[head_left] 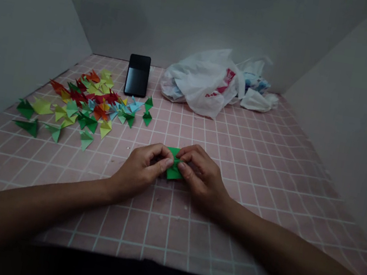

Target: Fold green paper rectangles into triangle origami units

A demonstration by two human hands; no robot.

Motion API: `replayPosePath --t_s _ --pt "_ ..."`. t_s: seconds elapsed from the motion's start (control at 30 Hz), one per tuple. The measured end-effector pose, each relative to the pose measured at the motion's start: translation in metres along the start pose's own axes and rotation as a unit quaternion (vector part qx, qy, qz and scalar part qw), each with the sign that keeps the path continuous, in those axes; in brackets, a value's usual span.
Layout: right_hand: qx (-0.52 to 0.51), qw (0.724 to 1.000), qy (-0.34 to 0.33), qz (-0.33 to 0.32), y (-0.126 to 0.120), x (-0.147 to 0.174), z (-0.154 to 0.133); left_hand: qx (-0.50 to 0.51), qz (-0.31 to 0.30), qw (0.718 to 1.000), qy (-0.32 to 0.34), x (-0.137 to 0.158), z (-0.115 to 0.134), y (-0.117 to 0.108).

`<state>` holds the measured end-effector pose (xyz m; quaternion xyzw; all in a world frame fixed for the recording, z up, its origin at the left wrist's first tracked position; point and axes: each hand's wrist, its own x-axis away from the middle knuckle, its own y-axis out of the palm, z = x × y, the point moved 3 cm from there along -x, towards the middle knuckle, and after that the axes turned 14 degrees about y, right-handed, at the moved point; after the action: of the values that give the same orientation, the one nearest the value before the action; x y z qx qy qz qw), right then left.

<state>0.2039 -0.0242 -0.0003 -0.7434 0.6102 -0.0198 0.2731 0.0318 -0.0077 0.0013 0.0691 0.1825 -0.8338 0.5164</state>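
Observation:
Between my two hands, near the middle of the table, is a small piece of green folding paper (173, 172). My left hand (145, 164) pinches its left side between thumb and forefinger. From the right, my right hand (203, 176) grips the same paper with thumb and fingers, covering its right edge. Some creases show on the paper, but the fingers hide part of its shape. Farther off to the left lies a spread of small folded paper figures (89, 121) in green, yellow, red, orange and light blue.
A black smartphone (138, 76) lies at the back, just behind the paper figures. To its right sits a crumpled white plastic bag (203, 82), with a smaller white bundle (257, 100) beside it. A pink checked cloth (262, 169) covers the table, and pale walls (204, 14) enclose three sides.

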Motion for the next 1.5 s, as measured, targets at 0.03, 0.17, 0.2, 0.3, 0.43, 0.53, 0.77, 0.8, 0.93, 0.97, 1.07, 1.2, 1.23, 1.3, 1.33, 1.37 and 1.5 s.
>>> replayPosePath --t_s 0.03,0.17,0.2,0.3,0.43,0.53,0.77,0.8,0.93,0.97,1.07,1.2,1.23,1.3,1.33,1.37,1.5 --pt "-0.002 1.0 0.002 0.005 0.0 0.0 0.001 0.018 0.012 1.0 -0.007 0.0 -0.001 0.0" --pt "-0.008 0.999 0.018 0.039 -0.003 0.0 0.003 0.065 0.044 0.997 -0.021 0.0 -0.005 0.001" --pt "-0.015 0.998 0.03 0.047 -0.003 0.0 0.004 0.07 0.055 0.996 -0.019 -0.001 -0.006 0.001" --pt "-0.058 0.993 0.096 0.037 -0.003 -0.001 0.007 0.077 0.099 0.992 -0.003 -0.002 -0.004 -0.002" --pt "-0.067 0.987 0.146 -0.011 0.0 -0.001 0.009 0.091 0.127 0.988 0.007 -0.003 -0.003 -0.003" --pt "-0.053 0.987 0.155 0.001 -0.001 -0.001 0.009 0.122 0.091 0.988 -0.032 -0.002 -0.005 0.0" --pt "-0.09 0.982 0.166 0.01 -0.002 0.0 0.009 0.119 0.023 0.988 -0.093 -0.001 -0.006 0.003" --pt "-0.101 0.98 0.173 0.003 -0.001 0.0 0.009 0.127 0.021 0.987 -0.097 -0.001 -0.005 0.003" --pt "-0.106 0.977 0.183 -0.001 0.0 0.001 0.007 0.123 -0.003 0.987 -0.102 -0.002 -0.002 0.004" --pt "-0.102 0.979 0.179 0.003 0.0 0.001 0.006 0.114 -0.01 0.988 -0.101 -0.002 -0.002 0.004" --pt "-0.089 0.981 0.174 0.015 -0.001 0.001 0.005 0.109 -0.029 0.987 -0.117 -0.002 -0.002 0.005" --pt "-0.075 0.98 0.181 0.024 -0.003 0.003 0.004 0.135 -0.025 0.98 -0.145 -0.001 -0.003 0.007" --pt "-0.072 0.98 0.181 0.027 -0.003 0.003 0.004 0.141 -0.022 0.978 -0.15 -0.001 -0.003 0.007" --pt "-0.073 0.98 0.183 0.031 -0.003 0.003 0.005 0.157 -0.017 0.975 -0.158 -0.001 -0.005 0.008" --pt "-0.075 0.979 0.185 0.033 -0.003 0.003 0.005 0.164 -0.015 0.973 -0.159 -0.001 -0.005 0.008" --pt "-0.075 0.979 0.187 0.034 -0.003 0.003 0.006 0.168 -0.014 0.973 -0.157 -0.001 -0.005 0.007" --pt "-0.055 0.983 0.175 0.024 -0.002 0.001 0.004 0.121 -0.022 0.983 -0.134 -0.003 -0.002 0.003"
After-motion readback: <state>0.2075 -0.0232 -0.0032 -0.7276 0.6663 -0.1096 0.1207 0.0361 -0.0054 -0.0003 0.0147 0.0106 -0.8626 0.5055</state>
